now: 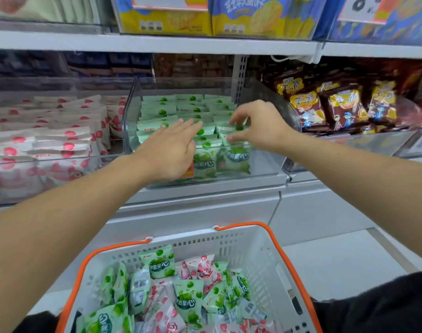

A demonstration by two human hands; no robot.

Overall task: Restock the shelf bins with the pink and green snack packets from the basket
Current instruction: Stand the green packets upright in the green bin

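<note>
A clear shelf bin (265,162) in the middle holds rows of green snack packets (181,108). My left hand (171,152) reaches over its front wall with straight fingers lying on the packets. My right hand (260,126) pinches a green packet (231,135) at the front right of that bin. To the left, another clear bin (18,162) is filled with pink packets (61,140). Below, a white basket (253,251) with orange handles holds mixed green packets (188,301) and pink packets (202,270).
Brown and yellow snack bags (342,109) fill the bin to the right. Blue and yellow boxes (205,18) stand on the shelf above. White shelf base panels (205,212) lie between the bins and the basket. Pale floor (337,265) shows at right.
</note>
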